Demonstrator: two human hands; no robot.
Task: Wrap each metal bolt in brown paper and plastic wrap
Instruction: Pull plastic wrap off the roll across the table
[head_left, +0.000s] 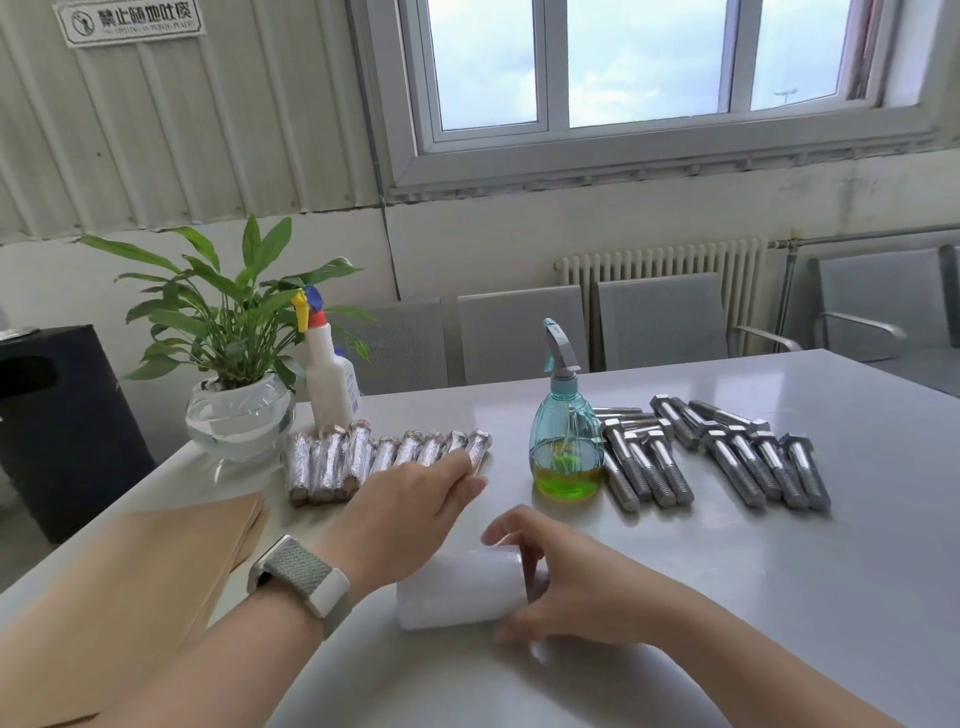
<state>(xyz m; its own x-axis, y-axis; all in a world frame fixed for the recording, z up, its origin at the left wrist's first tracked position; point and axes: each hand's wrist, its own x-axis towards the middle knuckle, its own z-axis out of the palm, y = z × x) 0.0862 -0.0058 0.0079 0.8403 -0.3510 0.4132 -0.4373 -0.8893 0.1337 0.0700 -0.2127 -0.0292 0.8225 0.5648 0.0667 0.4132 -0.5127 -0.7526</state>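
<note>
right now the left hand (410, 499) reaches forward over the grey table (779, 597), fingers straight and together, fingertips touching the near end of the rightmost wrapped bolt (478, 449). that one closes a row of wrapped bolts (363, 457) lying side by side, shiny with plastic, brown paper showing at their ends. a watch (301, 577) with a pale woven band sits on that wrist.

the right hand (566, 582) is down close to the body, fingers curled round the right end of a white roll of plastic wrap (460, 590) lying on its side on the table (thumb on the near side, fingers over the far side).

over on the left, a stack of brown paper sheets (156, 587) lies under the left forearm. on the right, bare metal bolts (727, 457) lie in a loose group, well apart from the hands.

between the two lots stands a blue spray bottle (566, 441) with green liquid; farther left, a white spray bottle (330, 379) and a potted plant (234, 364).
</note>
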